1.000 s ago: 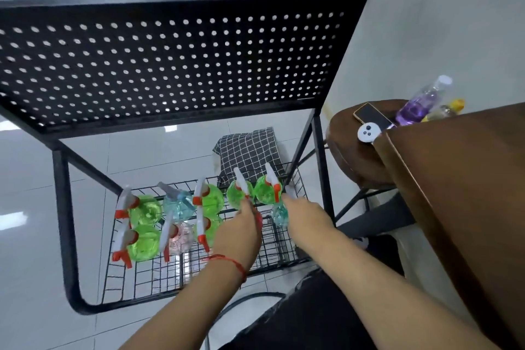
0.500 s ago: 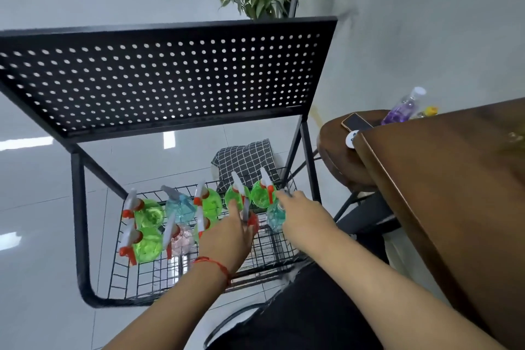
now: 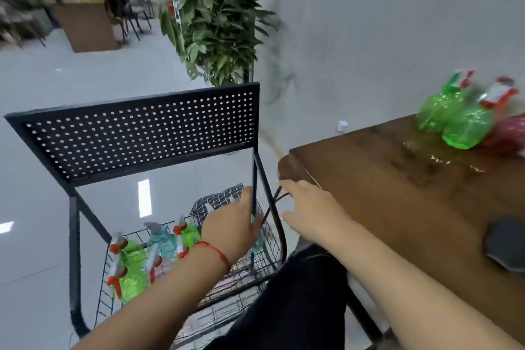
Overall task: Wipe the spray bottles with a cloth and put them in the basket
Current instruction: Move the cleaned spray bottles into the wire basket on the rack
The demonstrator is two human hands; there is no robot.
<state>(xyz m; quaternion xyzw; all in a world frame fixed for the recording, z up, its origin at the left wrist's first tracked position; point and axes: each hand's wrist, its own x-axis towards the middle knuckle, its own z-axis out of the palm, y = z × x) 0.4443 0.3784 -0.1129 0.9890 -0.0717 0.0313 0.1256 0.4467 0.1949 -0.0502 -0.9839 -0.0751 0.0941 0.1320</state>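
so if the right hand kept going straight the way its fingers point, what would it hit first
Probably the thin black brace bars of the cart, right at the fingertips of the right hand, with the upright post just past them. The frame is blurred, so depth is uncertain.

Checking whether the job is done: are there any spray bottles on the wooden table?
Yes, at least two green spray bottles sit at the far end of the wooden table.

Left hand over wire basket, grip unclear (blur). Right hand loose and holding nothing, beside wooden table. Green spray bottles in basket; table bottles at far end. Checked cloth at basket's far edge.
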